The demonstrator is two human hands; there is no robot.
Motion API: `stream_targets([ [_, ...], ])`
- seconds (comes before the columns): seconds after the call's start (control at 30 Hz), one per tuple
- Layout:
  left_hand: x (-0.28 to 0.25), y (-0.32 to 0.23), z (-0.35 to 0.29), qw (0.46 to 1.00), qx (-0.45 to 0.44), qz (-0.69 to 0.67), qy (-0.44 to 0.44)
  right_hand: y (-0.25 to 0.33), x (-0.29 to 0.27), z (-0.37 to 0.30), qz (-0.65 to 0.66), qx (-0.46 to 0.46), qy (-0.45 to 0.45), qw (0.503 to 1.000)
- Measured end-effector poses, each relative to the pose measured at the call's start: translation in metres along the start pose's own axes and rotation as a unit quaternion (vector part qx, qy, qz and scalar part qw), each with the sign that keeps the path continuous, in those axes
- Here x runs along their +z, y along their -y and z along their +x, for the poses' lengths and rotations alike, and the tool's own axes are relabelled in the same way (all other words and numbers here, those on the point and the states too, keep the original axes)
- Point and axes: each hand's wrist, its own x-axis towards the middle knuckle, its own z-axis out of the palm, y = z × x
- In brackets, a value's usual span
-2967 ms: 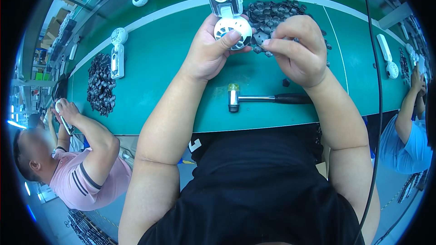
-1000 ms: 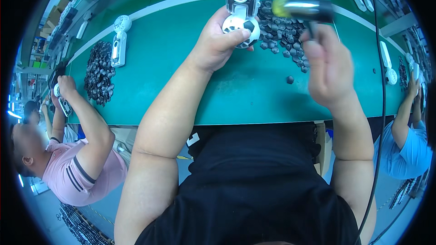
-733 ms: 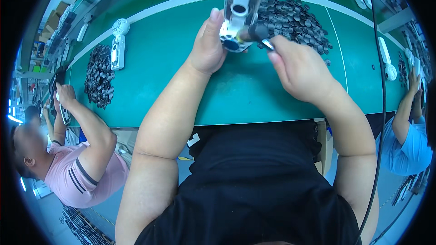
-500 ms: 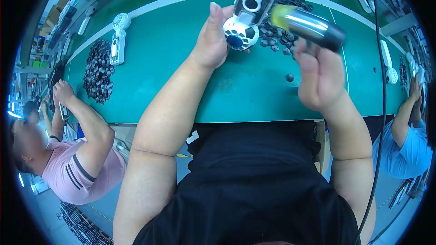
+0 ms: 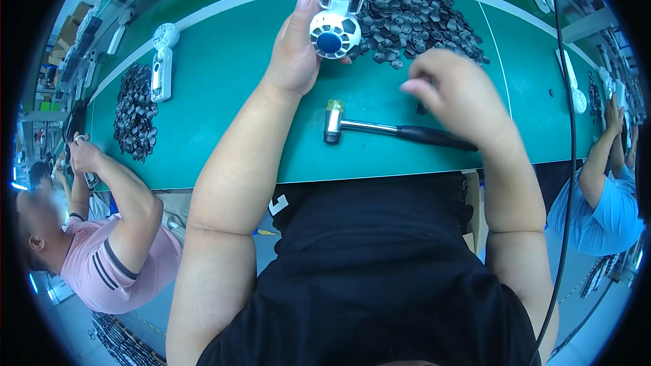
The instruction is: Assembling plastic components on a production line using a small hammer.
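Observation:
In my left hand [image 5: 296, 51] is a white device [image 5: 335, 35] with a long, open-backed body and a round end patterned like a football, showing dark patches and a blue disc. My left fingers wrap behind the round end, thumb up along its side. Over the table to the right hovers my right hand [image 5: 461, 91], slightly blurred, its fingers bent and thumb apart, with nothing visible in it. Just below its thumb lies a small dark piece [image 5: 421, 107], partly covered. A mallet [image 5: 369, 127] with a yellow face, a black face and a black grip lies nearer me.
A large heap of black pentagonal pieces [image 5: 420, 24] spreads behind my right hand. Another black heap [image 5: 135, 114] lies left, beside a white device [image 5: 162, 71]. A black cable [image 5: 571, 135] hangs down on the right. Co-workers sit at left [image 5: 112, 251] and right [image 5: 600, 203].
My right hand has let go of the mallet, which was raised beside the white device and now lies on the table. My left hand still holds the device.

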Motion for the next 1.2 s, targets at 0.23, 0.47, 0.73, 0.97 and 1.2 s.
stream_targets([
  [0.23, 0.006, 0.002, 0.001, 0.998, 0.024, -0.061, 0.01, -0.015, 0.004, -0.012, -0.02, -0.003, 0.072, 0.997],
  [0.47, 0.004, 0.005, 0.002, 0.998, 0.053, 0.003, 0.038, -0.02, 0.003, -0.015, -0.009, -0.026, 0.102, 0.994],
  [0.73, 0.008, 0.002, 0.002, 0.99, 0.075, 0.114, -0.024, -0.007, -0.005, -0.004, -0.042, -0.303, -0.229, 0.924],
  [0.97, 0.015, 0.001, -0.003, 0.992, 0.074, 0.102, 0.014, 0.0, -0.005, 0.026, -0.067, -0.402, -0.356, 0.841],
  [1.2, 0.017, -0.01, -0.007, 0.967, 0.097, 0.231, 0.04, 0.015, -0.012, 0.052, -0.002, -0.306, -0.278, 0.911],
])
